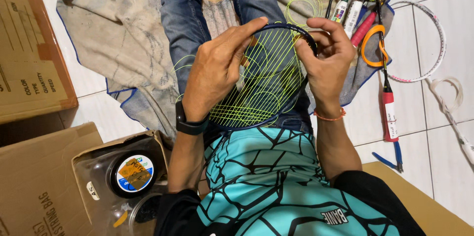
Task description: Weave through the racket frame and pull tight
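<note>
1. Head view: your left hand [215,70] pinches the dark, rounded racket [276,75] rim, fingers curled shut over taut yellow strings [261,92].
2. Your right hand [326,53] grips the rim's far side, closed.
3. Racket lies on your lap, over denim.
4. Beside you: wrinkled cloth [118,33], cardboard box [29,58], glossy floor tiles [439,132].

Racket frame [291,28] looks like glossy dark composite, strung with thin shiny yellow-green string [261,92]. Below the racket, a slick teal jersey [256,167]. Left of the racket: worn, rough beige cloth [118,33], then matt brown cardboard box [29,58] on smooth glossy tiles [429,117].
</note>
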